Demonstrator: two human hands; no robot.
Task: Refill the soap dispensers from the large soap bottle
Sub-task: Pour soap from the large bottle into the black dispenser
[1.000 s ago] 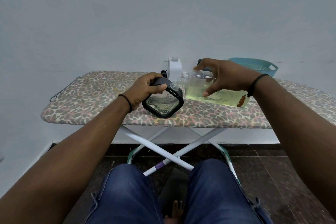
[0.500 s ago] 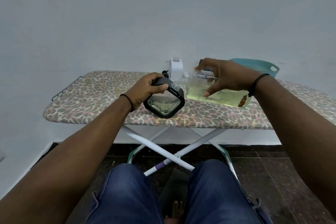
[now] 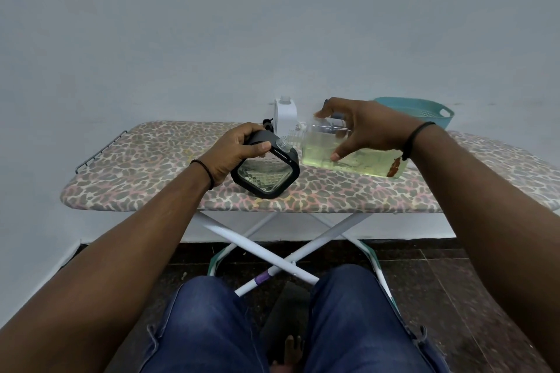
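Note:
My left hand grips a square glass soap dispenser with a black frame, tilted so its open neck points up and right. My right hand holds the large clear soap bottle, tipped on its side with its mouth at the dispenser's neck. Pale yellow-green soap fills the lower part of the large bottle. A little soap lies in the dispenser. Both are held just above the ironing board.
A white dispenser stands at the board's far edge, behind the two bottles. A black pump head lies beside it. A teal basket sits at the back right. My knees are below the board.
Both hands hold nearly the same pose. The large bottle stays tipped against the dispenser's neck, and the view has shifted slightly.

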